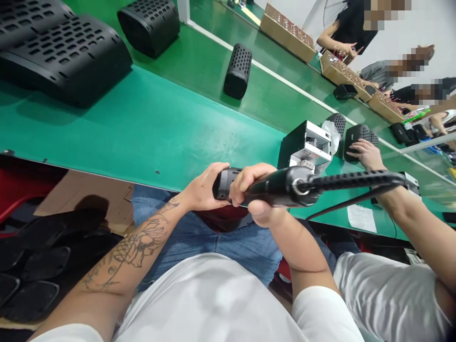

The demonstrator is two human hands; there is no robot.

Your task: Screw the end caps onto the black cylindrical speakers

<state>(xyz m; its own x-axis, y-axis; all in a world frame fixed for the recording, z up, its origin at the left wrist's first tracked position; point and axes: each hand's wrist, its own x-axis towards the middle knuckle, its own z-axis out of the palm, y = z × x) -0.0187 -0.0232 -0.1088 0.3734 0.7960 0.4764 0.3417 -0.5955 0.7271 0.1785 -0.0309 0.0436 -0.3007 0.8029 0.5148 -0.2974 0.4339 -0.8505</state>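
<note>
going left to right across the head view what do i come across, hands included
Large perforated black housing → smaller perforated housing → left hand → black device it holds → right hand gripping a corded black tool → co-worker's hand.

"How's the light?"
"Bright! My left hand (pixel 204 189) is well lit, pale glare blooms on the green surface (pixel 171 137), soft shadow crosses my shirt (pixel 213 299)."
"Edges?"
"Stretched, distant heads (pixel 418 58) pixelated!"
</note>
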